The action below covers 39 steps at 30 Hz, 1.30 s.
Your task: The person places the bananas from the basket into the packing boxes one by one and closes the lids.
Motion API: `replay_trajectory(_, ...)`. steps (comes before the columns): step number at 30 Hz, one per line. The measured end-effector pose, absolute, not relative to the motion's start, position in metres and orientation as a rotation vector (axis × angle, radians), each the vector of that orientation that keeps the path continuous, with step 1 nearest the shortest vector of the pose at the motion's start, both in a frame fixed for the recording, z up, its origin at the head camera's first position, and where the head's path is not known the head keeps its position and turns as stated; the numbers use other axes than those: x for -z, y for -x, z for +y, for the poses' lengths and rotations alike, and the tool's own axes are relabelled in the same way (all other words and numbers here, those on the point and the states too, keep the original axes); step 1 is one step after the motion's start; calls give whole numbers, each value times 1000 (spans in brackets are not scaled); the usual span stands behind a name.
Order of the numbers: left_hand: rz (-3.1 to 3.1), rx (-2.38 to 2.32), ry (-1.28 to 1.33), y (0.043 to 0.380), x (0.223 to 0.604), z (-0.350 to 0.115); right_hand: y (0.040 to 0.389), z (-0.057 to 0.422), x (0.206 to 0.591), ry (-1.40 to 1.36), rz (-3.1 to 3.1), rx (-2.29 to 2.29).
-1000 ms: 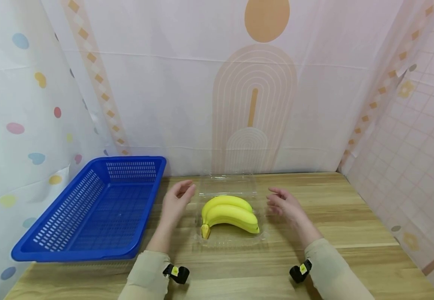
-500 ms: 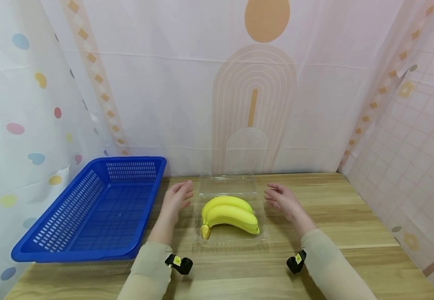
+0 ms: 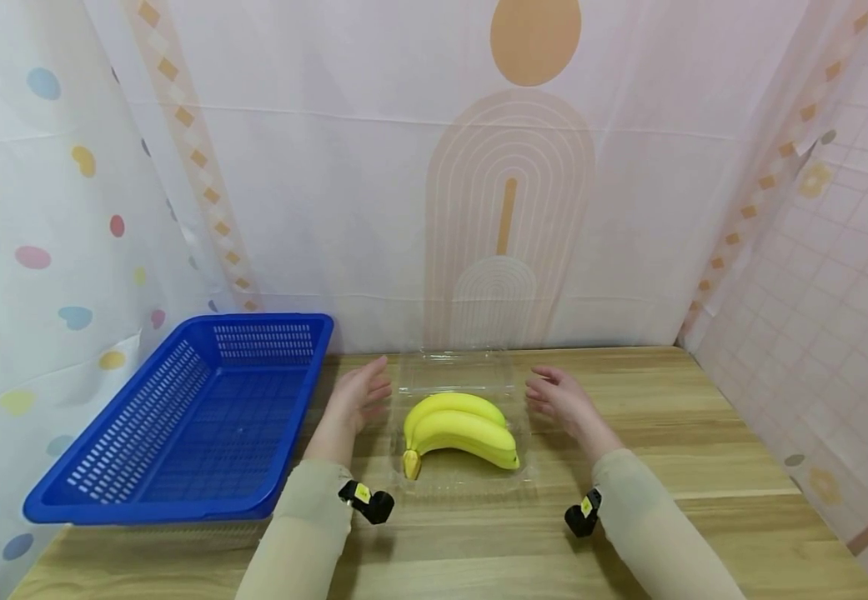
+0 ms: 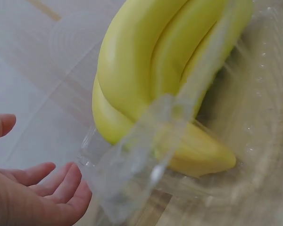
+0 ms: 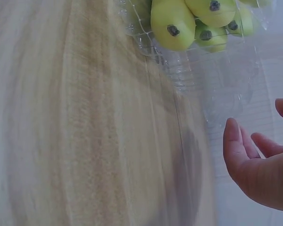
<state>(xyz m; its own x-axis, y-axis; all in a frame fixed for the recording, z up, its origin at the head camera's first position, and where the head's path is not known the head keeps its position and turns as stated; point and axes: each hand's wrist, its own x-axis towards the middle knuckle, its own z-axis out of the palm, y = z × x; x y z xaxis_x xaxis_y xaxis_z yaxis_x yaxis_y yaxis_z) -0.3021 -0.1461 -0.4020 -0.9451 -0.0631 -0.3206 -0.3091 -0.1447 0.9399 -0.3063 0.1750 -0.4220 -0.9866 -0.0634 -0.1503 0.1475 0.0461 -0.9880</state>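
A bunch of yellow bananas (image 3: pixel 459 429) lies in a clear plastic clamshell box (image 3: pixel 458 483) on the wooden table, its stem toward the front left. The box's transparent lid (image 3: pixel 454 367) is folded back behind the fruit. My left hand (image 3: pixel 358 396) is beside the box's left side, holding nothing, fingers relaxed and slightly bent toward it. On the other side my right hand (image 3: pixel 563 400) faces it, also with nothing in its grasp. In the right wrist view the dark banana tips (image 5: pixel 173 30) show near the box's wall, with the right fingers (image 5: pixel 233 146) apart from them.
A large blue plastic basket (image 3: pixel 231 433) with slotted walls stands at the left of the table (image 3: pixel 666 433). Patterned curtains (image 3: pixel 351 167) hang behind and on both sides. Each forearm wears a small black camera, seen at the left wrist camera (image 3: pixel 368 502) and right wrist camera (image 3: pixel 584 512).
My left hand has turned and its fingers have straightened from a looser curl. The right hand has shifted slightly left toward the box. The bananas and box stay in place.
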Motion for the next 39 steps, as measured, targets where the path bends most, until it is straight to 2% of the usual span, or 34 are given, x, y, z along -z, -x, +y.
replay_trajectory(28,1682,-2289,426,317,414,-146,324,166,420,-90,1946,2125)
replay_trajectory(39,1728,-2351,508,321,411,-146,327,164,416,-58,1891,2262)
